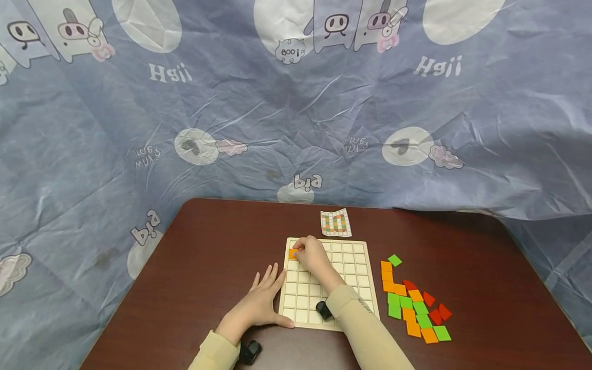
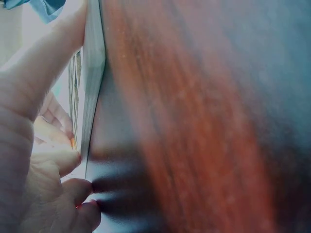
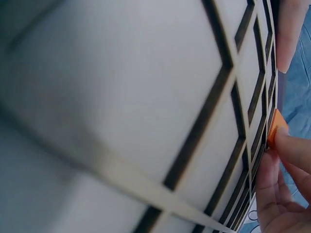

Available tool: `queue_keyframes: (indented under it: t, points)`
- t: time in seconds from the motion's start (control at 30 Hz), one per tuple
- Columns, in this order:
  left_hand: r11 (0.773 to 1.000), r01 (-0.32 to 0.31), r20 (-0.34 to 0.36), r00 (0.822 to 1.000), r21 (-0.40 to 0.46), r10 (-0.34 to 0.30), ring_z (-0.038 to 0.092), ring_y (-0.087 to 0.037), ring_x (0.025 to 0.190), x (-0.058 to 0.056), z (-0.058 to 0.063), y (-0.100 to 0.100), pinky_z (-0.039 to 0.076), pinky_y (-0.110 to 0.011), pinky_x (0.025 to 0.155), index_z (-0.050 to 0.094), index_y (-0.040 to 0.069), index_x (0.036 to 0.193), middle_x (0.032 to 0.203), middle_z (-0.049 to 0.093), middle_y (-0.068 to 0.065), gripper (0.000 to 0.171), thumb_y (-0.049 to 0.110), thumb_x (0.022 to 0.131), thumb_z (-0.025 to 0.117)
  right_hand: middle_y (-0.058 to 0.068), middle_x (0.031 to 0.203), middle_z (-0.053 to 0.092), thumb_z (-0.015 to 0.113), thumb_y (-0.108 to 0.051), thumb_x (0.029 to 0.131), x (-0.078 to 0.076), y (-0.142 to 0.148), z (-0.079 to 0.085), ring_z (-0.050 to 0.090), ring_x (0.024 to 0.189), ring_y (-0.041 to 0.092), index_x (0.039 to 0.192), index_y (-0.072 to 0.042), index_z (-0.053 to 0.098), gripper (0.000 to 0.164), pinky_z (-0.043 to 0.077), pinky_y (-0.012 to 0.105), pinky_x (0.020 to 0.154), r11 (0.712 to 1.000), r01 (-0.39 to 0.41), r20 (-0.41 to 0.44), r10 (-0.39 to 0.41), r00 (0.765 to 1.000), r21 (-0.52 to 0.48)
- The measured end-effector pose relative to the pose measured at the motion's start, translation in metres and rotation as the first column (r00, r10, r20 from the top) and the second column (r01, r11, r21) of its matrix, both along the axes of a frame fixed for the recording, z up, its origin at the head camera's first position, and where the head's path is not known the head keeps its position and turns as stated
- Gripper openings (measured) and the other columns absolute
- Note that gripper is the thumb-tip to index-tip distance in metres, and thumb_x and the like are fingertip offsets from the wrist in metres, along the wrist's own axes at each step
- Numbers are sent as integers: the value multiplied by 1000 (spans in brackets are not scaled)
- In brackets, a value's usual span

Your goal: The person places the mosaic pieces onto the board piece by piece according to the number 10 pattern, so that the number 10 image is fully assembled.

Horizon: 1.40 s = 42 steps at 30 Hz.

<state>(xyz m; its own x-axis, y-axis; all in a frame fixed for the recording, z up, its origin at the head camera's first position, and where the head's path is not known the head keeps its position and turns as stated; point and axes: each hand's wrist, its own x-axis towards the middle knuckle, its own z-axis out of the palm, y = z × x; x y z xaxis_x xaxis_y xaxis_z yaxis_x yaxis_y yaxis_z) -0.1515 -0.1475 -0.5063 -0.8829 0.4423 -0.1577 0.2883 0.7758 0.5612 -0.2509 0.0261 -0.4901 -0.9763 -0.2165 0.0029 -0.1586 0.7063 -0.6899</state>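
A pale wooden grid board [image 1: 302, 289] lies on the dark table. My right hand [image 1: 315, 257] reaches over it to the upper left squares. Finger and thumb pinch an orange square tile [image 1: 293, 254] there; the right wrist view shows that tile [image 3: 277, 127] tilted against the grid, its lower part covered by the fingertips. Along the board's left side rests my left hand [image 1: 260, 303], fingers spread and thumb at the near left corner. In the left wrist view those fingers [image 2: 73, 191] lie beside the board's edge [image 2: 92, 73].
Right of the board lie loose orange tiles [image 1: 413, 329], green tiles [image 1: 394, 311] and red pieces [image 1: 445, 311], several of each. Behind the board sits a small pattern card [image 1: 336, 223] with a coloured grid. A printed blue cloth [image 1: 277, 154] hangs beyond the table [image 1: 222, 246].
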Motion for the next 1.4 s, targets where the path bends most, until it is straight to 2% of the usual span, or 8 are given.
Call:
queue_keyframes:
  t: [0.13,0.33,0.43,0.57,0.73,0.97,1.2,1.4]
  points:
    - [1000,1,-4,1000,-2,-1,3,-37,153,-1,0,0,5,-62,121,19,7,158,165,3,-21,127,62,64,84,6,91,58,75,-6,85,2,-1,2,57,78,17,100,-5,75,16,52,30,70,999,-13,-32,14,999,38]
    - [1000,2,-6,1000,-1,-2,2,-37,153,-1,-2,-1,3,-62,121,19,6,158,165,3,-21,127,62,64,84,7,93,60,74,-4,85,3,-2,2,62,84,22,98,-5,76,13,56,33,75,1000,-15,-32,16,999,25]
    - [1000,4,4,1000,7,-4,0,-37,153,-1,-3,-1,2,-62,121,18,7,158,165,2,-21,127,64,64,83,7,96,61,73,-8,88,4,3,3,61,84,20,100,-6,75,13,55,32,73,1000,-10,14,10,1000,-25]
    - [1000,0,21,1000,22,0,-2,-37,153,0,-3,-2,-1,-62,120,17,7,158,165,0,-21,126,63,65,82,7,102,65,69,-14,92,6,21,8,65,88,20,106,-7,73,16,55,32,73,987,39,95,-24,995,-156]
    - [999,-18,20,1000,43,17,-2,-38,153,1,-1,-3,-4,-63,120,17,6,158,164,1,-23,126,58,65,85,8,107,72,66,-16,94,7,60,22,68,94,22,112,-7,72,21,56,33,76,964,121,133,-91,987,-235]
    - [998,-2,15,1000,57,2,-1,-39,153,3,-2,-1,-3,-64,119,19,5,158,164,2,-24,126,56,65,86,13,112,72,64,-21,96,17,139,32,68,98,28,117,-6,70,27,56,38,80,956,245,89,-233,968,-161]
    - [998,3,23,1000,63,-4,-3,-39,153,4,-2,-2,-5,-65,118,17,4,158,164,-1,-23,124,56,67,84,19,116,69,62,-24,98,25,204,25,65,99,32,119,-4,69,30,55,41,81,937,342,31,-341,940,-70]
    - [998,6,13,1000,56,-7,-2,-39,153,4,-3,-1,-4,-65,119,17,6,158,164,1,-24,125,57,67,84,24,117,67,64,-22,96,32,228,11,59,103,40,115,0,70,30,49,51,87,922,387,55,-387,920,16]
